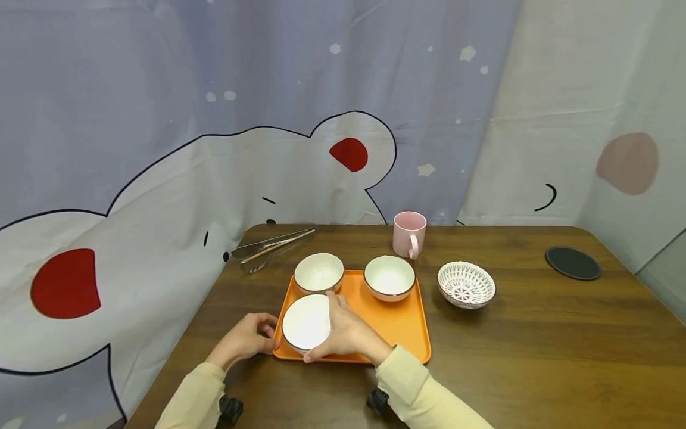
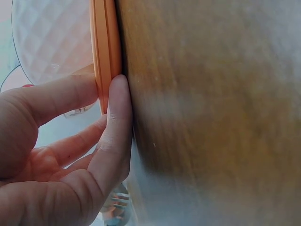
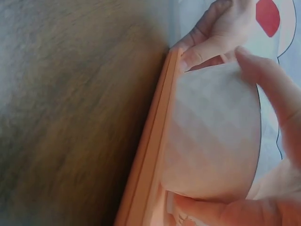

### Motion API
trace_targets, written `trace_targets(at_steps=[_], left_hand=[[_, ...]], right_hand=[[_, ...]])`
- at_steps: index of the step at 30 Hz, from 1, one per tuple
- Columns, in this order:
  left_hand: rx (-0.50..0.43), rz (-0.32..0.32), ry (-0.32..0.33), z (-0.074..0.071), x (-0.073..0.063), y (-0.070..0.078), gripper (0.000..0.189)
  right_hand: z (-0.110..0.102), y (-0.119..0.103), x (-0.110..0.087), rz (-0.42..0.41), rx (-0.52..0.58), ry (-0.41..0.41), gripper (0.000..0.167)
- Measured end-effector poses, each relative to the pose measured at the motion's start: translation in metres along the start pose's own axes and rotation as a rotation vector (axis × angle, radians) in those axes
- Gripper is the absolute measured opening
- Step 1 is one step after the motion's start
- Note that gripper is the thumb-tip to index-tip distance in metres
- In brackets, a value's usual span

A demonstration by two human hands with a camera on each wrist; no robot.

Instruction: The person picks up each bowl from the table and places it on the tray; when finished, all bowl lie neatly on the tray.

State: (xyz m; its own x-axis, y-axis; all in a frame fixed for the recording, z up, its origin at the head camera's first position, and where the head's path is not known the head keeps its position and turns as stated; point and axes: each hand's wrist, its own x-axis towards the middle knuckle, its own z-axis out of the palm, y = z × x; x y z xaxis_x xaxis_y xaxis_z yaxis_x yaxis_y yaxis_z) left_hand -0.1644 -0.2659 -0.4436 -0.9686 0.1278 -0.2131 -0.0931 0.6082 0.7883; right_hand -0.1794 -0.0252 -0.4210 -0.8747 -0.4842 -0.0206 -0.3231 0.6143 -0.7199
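Observation:
An orange tray (image 1: 386, 316) lies on the table with three white dark-rimmed bowls on it. My left hand (image 1: 248, 338) pinches the tray's left edge, thumb over the rim and fingers under it in the left wrist view. The nearest bowl (image 1: 306, 322) stands at the tray's front left corner; my right hand (image 1: 345, 330) grips it from the right, thumb near the front and fingers round the far side. Its diamond-patterned wall (image 3: 214, 136) shows in the right wrist view. Behind it sits a second bowl (image 1: 319, 273), and a third bowl (image 1: 389, 277) rests at the tray's back right.
A pink mug (image 1: 409, 233) stands behind the tray. To the right are a white openwork basket (image 1: 466, 285) and a dark round coaster (image 1: 573, 263). Tongs, chopsticks and a fork (image 1: 258, 265) lie at the back left. A patterned curtain (image 1: 278, 179) hangs behind the table.

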Motion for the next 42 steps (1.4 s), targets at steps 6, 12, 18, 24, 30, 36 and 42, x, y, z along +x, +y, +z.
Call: trace_targets(at_steps=[6, 12, 18, 24, 30, 36, 42], left_hand=[[-0.011, -0.005, -0.003, 0.000, 0.001, 0.000, 0.048], [-0.005, 0.002, 0.003, 0.000, 0.002, -0.001, 0.047], [-0.012, -0.001, 0.006, 0.000, -0.001, -0.002, 0.047], [0.007, 0.015, -0.004, -0.001, 0.000, -0.001, 0.047], [-0.007, 0.014, -0.014, -0.001, 0.002, 0.000, 0.048], [-0.013, 0.008, -0.007, -0.002, 0.002, 0.000, 0.048], [-0.026, 0.005, -0.020, -0.002, 0.003, 0.000, 0.048]], right_hand=[[-0.007, 0.001, -0.005, 0.008, -0.021, 0.022, 0.121], [-0.019, 0.005, -0.009, 0.001, -0.021, 0.082, 0.103], [-0.027, 0.006, -0.012, 0.014, 0.009, 0.138, 0.091], [-0.038, 0.007, -0.018, 0.022, 0.038, 0.207, 0.080], [-0.047, 0.013, -0.024, 0.030, 0.067, 0.234, 0.079], [-0.053, 0.022, -0.028, 0.020, 0.088, 0.276, 0.079], [-0.060, 0.029, -0.032, 0.035, 0.125, 0.314, 0.076]])
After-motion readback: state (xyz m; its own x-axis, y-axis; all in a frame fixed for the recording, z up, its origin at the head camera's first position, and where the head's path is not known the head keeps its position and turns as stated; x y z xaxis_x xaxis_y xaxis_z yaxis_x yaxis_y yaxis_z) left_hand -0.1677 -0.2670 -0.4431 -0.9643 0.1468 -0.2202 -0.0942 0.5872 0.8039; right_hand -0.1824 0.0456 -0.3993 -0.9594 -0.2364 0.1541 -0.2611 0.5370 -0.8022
